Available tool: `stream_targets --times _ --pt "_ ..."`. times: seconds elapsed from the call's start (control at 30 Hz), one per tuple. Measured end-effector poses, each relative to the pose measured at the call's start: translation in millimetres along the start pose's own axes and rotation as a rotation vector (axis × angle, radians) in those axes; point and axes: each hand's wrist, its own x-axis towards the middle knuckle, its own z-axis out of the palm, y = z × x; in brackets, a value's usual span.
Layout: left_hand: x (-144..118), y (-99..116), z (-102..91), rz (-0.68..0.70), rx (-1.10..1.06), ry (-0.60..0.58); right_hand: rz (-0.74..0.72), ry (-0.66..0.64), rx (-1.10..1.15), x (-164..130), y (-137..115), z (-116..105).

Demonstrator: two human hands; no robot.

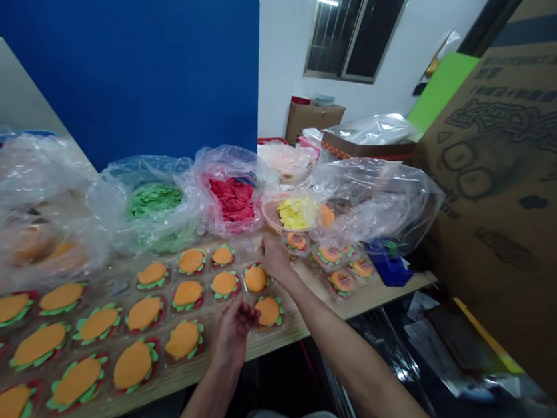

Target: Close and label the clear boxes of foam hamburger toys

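Fingers of my left hand (231,332) curl together at the near table (316,322) edge, touching an orange piece (268,311). Right hand (275,258) reaches farther, fingers bunched near the yellow basket (295,214). Writing on the right box (521,174) is unreadable.

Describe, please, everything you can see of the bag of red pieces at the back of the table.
The bag of red pieces is clear, crinkled plastic, open at the top with its rim rolled outward. Inside lies a loose heap of flat red shapes, possibly foam. It sits upright on the wooden table, pressed between the bag of green pieces and a small basket of yellow pieces. Neither hand touches it.
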Motion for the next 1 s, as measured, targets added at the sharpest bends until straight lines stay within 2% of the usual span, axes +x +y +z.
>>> stream_targets --times 0.23,0.37,0.43,0.5,0.63,0.8,0.9,1.0 --pt "-2 4 1.5 0.063 0.008 0.036 0.053 0.028 0.398 14 13 -8" --pt "-3 8 8.2 0.168 -0.012 0.102 0.157 -0.052 0.717 15 19 -14" --pt "-1 10 12.4 0.171 -0.051 0.107 0.201 -0.106 0.845 8 18 -17" --pt "0 12 17.0 0.101 -0.115 0.016 0.228 -0.163 0.945 -4 16 -19" --pt "-2 14 23.7 -0.093 -0.214 -0.263 0.240 -0.266 1.096 -31 12 -24" --pt "-12 11 22.2 -0.189 -0.276 -0.309 0.227 -0.318 1.241 -45 23 -30" --pt "-20 10 21.6 -0.243 -0.279 -0.338 0.303 -0.340 1.342 -39 30 -33" --pt "-27 9 23.4 -0.311 -0.265 -0.295 0.333 -0.411 1.410 -31 32 -40"
